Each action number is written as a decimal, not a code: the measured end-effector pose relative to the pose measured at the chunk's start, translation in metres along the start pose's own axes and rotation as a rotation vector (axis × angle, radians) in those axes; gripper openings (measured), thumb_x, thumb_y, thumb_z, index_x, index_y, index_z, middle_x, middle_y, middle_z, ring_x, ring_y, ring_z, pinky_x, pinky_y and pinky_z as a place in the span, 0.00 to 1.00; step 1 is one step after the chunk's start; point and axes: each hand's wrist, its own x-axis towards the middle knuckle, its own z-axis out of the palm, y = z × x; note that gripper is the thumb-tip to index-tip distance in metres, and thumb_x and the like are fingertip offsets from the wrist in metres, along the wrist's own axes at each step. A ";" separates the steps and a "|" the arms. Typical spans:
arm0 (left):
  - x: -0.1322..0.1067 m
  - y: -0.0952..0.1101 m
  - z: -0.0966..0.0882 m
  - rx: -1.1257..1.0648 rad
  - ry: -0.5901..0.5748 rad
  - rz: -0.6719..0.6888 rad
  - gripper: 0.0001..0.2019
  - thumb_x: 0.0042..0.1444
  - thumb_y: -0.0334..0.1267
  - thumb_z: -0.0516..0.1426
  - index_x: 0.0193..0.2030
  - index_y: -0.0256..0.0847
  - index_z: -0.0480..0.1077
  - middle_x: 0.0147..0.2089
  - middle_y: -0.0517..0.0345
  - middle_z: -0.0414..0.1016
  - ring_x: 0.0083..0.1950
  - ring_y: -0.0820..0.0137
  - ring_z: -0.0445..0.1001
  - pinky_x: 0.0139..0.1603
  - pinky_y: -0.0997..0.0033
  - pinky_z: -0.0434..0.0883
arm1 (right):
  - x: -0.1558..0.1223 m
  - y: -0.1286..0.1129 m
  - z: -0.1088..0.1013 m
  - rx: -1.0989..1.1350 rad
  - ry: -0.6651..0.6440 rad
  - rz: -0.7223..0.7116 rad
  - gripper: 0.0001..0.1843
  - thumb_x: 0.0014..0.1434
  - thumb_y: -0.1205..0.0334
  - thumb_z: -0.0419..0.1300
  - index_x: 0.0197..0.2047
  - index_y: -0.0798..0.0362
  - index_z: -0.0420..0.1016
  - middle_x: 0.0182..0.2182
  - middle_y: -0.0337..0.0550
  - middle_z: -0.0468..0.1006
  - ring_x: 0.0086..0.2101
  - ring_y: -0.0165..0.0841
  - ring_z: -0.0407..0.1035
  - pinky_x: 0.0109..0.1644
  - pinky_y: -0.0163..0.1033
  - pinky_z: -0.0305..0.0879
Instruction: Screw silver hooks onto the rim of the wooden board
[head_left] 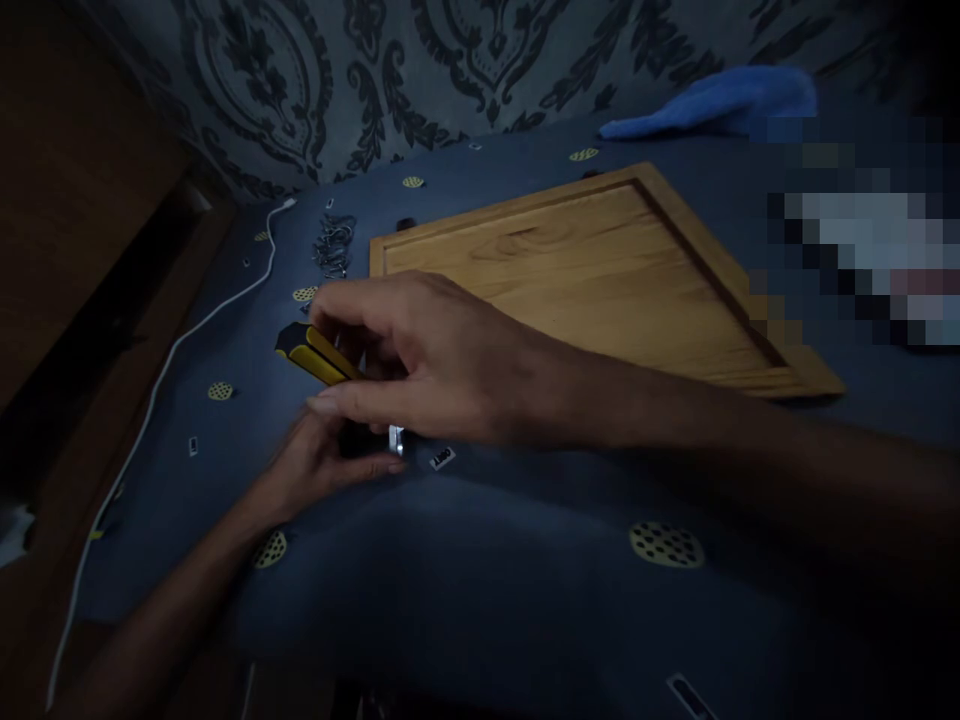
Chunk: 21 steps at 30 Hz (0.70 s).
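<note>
My right hand (pixel 427 350) is closed around the yellow-and-black handle of what looks like a screwdriver (pixel 319 355). Its handle end points up and to the left, and its shaft is hidden by my fingers. Below it, my left hand (pixel 322 450) is closed with the thumb stretched along a small shiny metal piece (pixel 396 440). Most of that piece is hidden between the two hands. A framed wooden board (pixel 570 260) lies flat just beyond my right hand and forearm.
A small heap of thin metal hardware (pixel 334 245) lies left of the board. A white cable (pixel 180 340) runs along the left side of the dark blue patterned cloth (pixel 487 570). At the back lies a blue cloth (pixel 727 100). A blurred-out object (pixel 877 250) sits right.
</note>
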 end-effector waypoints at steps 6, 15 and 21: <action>-0.001 0.000 0.000 -0.006 0.007 0.006 0.21 0.53 0.59 0.69 0.37 0.42 0.77 0.38 0.55 0.82 0.44 0.57 0.82 0.48 0.56 0.81 | -0.002 -0.001 -0.004 0.011 -0.082 -0.027 0.17 0.66 0.70 0.65 0.27 0.53 0.65 0.25 0.29 0.66 0.30 0.24 0.62 0.32 0.32 0.60; 0.000 0.002 -0.001 0.006 -0.013 0.003 0.21 0.53 0.56 0.70 0.42 0.41 0.77 0.39 0.54 0.83 0.44 0.56 0.82 0.48 0.56 0.80 | -0.004 0.014 0.016 0.045 0.269 -0.185 0.17 0.67 0.63 0.65 0.33 0.50 0.59 0.29 0.31 0.65 0.30 0.24 0.62 0.32 0.33 0.59; 0.003 0.000 -0.001 0.003 -0.014 0.042 0.20 0.54 0.56 0.70 0.42 0.42 0.77 0.36 0.57 0.81 0.40 0.60 0.80 0.44 0.59 0.78 | -0.003 0.012 0.014 0.045 0.235 -0.093 0.19 0.67 0.64 0.65 0.31 0.50 0.59 0.28 0.30 0.62 0.30 0.25 0.60 0.34 0.34 0.58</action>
